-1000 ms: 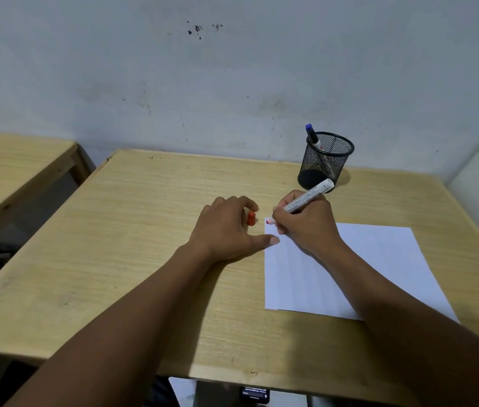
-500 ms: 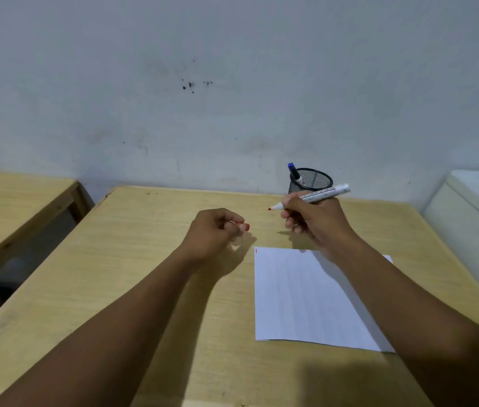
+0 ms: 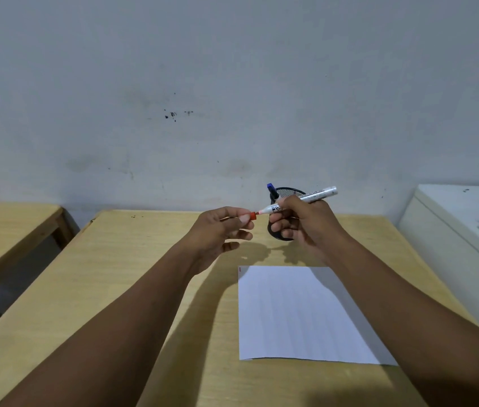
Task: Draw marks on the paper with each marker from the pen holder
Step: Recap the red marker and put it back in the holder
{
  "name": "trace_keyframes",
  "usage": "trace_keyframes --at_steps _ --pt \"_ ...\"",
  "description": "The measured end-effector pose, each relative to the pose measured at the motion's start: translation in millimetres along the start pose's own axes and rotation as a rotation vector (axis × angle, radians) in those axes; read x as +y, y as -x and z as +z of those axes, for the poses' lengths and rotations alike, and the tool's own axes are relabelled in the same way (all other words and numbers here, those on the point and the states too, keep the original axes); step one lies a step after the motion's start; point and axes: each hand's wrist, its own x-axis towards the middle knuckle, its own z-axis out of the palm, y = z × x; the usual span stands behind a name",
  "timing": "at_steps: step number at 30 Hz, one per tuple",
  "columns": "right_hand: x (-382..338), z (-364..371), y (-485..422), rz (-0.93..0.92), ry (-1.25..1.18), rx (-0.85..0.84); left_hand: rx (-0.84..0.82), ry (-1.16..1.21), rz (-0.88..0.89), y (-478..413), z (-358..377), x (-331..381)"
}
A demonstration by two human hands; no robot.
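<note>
Head view — red marker [image 3: 300,200], white barrel, held aloft over the wooden desk [image 3: 132,277] in right hand [image 3: 306,227], fingers wrapped round its middle, tip pointing left; red cap [image 3: 252,216] pinched at fingertips of left hand [image 3: 220,230], just at the tip; paper [image 3: 294,312] flat below, small red mark [image 3: 240,269] at far-left corner; mesh pen holder [image 3: 284,193] behind right hand, blue marker [image 3: 272,190] inside

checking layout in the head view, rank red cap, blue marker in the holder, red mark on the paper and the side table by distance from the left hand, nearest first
From the left hand:
1. red cap, pinched at its fingertips.
2. blue marker, up and to the right, standing in the pen holder.
3. red mark, below, at the paper top-left corner; too close to the blue marker to rank firmly.
4. side table, far left.
</note>
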Motion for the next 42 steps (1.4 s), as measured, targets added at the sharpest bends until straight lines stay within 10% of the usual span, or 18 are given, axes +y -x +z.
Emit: trace_keyframes --at_steps 15,25,42 --pt "-7 -13 -14 0.052 0.211 -0.135 0.079 -0.039 0.084 -21 24 -5" --pt "-35 -43 -30 0.111 0.623 0.034 0.297 -0.701 0.408 -65 25 37" --pt "-33 -61 -56 -0.025 0.683 0.11 0.277 -1.115 0.431 -98 36 32"
